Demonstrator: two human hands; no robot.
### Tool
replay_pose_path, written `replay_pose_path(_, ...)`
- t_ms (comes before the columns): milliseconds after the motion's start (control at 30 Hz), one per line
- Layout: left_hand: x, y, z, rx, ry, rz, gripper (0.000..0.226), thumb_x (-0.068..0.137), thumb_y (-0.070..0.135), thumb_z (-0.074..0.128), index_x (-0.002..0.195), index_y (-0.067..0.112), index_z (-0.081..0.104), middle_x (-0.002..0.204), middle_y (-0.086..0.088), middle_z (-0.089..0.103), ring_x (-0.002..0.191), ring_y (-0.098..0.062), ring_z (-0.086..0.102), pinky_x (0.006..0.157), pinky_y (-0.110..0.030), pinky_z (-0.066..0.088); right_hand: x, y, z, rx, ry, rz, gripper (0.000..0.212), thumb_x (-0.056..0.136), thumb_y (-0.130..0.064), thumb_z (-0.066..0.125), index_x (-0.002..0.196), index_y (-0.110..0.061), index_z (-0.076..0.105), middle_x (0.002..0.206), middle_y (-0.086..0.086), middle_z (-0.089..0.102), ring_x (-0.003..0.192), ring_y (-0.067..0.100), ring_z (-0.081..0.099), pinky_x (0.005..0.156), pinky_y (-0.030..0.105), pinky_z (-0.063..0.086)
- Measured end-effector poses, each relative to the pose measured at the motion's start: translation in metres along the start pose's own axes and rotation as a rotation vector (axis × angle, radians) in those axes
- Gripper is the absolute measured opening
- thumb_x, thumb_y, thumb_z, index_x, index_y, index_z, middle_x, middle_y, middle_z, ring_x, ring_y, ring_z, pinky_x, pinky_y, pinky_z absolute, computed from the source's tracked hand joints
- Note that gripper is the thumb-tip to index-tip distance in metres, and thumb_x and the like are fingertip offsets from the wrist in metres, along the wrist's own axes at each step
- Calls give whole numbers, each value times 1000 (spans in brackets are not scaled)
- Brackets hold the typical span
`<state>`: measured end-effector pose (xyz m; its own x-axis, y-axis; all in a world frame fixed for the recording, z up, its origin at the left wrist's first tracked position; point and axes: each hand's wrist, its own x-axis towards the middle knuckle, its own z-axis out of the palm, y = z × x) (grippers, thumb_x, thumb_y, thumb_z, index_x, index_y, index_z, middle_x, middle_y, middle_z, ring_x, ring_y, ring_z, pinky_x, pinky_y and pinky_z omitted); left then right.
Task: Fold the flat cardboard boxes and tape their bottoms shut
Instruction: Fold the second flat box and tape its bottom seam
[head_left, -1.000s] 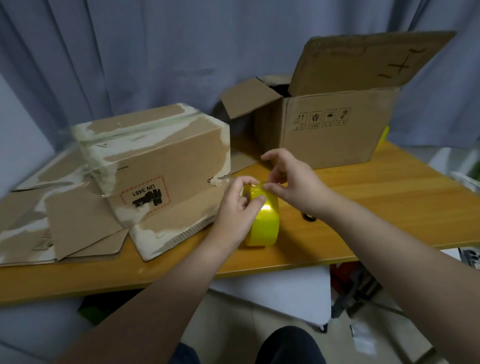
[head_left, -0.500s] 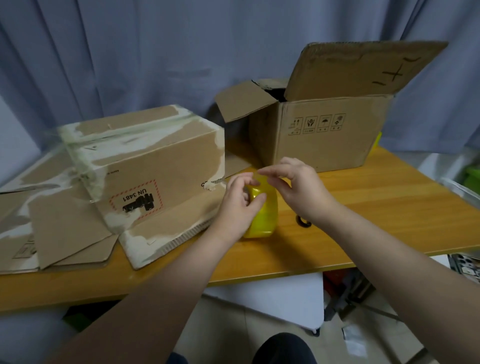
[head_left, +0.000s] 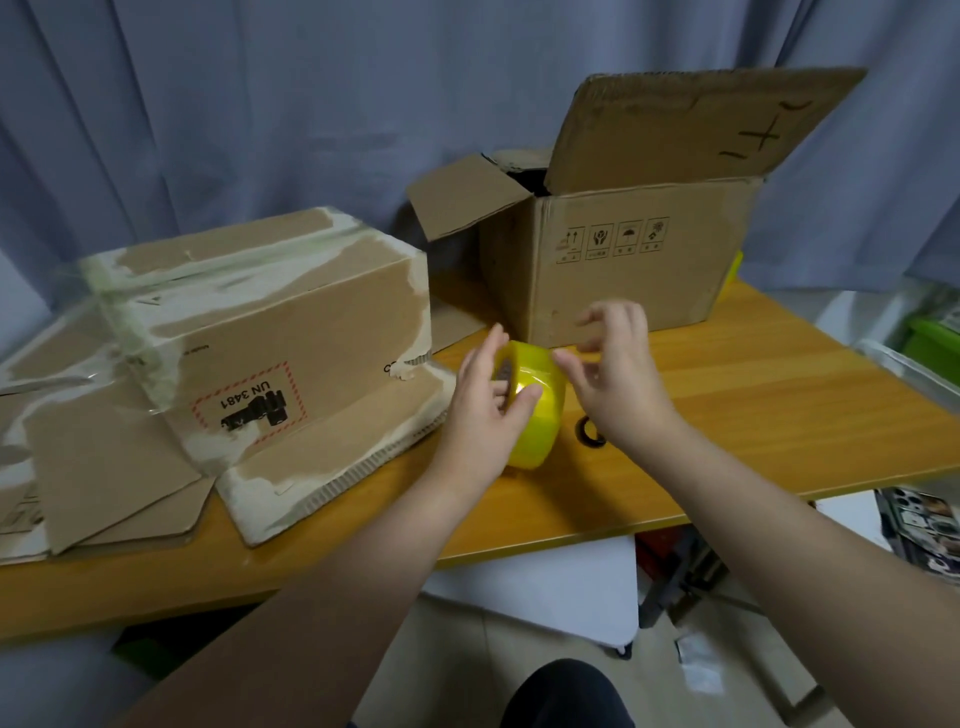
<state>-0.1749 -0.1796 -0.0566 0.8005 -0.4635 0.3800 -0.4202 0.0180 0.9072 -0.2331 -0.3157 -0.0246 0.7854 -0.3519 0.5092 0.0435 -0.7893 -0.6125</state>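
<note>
Yellow tape roll (head_left: 540, 410) stands on its edge on the tabletop (head_left: 779, 405), around the middle, a little back from the front edge. Left hand (head_left: 480, 410) grips it: thumb over the outer band, fingers tucked into the core. Right hand (head_left: 618, 374) sits just beside the roll's top, fingers curled, thumb and forefinger close together. It is blurred, so I cannot tell whether it pinches a tape end.

Taped box (head_left: 291, 332) just left of the roll, label upside down, pale tape across its top, one flap lying flat toward the front edge. Flat cardboard sheets (head_left: 104, 467) at the left end. Small black ring (head_left: 589, 434) just right of the roll. Open box (head_left: 634, 260) toward the back edge, flaps up. Grey curtain (head_left: 260, 104) behind.
</note>
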Motion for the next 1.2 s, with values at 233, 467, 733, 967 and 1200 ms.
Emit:
replay_pose_path(233,0,10,9,-108,8,9,47,98,19,49,138,36,32,135,1,46,114,-9,55,100,-31,46,-36,-3,2,619,-171,237,73,88,-13,66,145,-24,21,114,-31,52,97,-21,54,82,7,47)
replay_pose_path(467,1,24,-45,327,-69,27,42,98,31,47,137,17,44,137,-2,41,120,-13,51,100,-24,43,-12,-2,31,-341,-429,32,89,91,-17,61,152,-26,-3,120,14,62,104,29,61,77,34,46)
replay_pose_path(733,-28,43,-163,879,-65,152,34,96,27,51,130,23,52,142,6,38,132,-11,33,106,-21,20,-6,-36,59,-599,-378,86,82,87,-28,61,151,-27,9,152,13,15,139,34,18,110,46,23)
replay_pose_path(967,-47,34,-270,1164,17,335,51,81,11,42,131,10,49,142,-10,42,136,-28,30,110,-49,26,6,-148,116,-48,-386,-115,64,88,-26,60,144,-33,31,156,-4,8,143,21,8,113,36,20)
replay_pose_path(1200,-17,8,-350,1498,-139,395,101,56,3,79,143,14,30,147,-11,39,137,-29,26,115,-39,9,45,-212,169,-117,-485,-260,79,84,-16,56,149,-38,16,160,-9,-11,145,21,-19,115,54,-3)
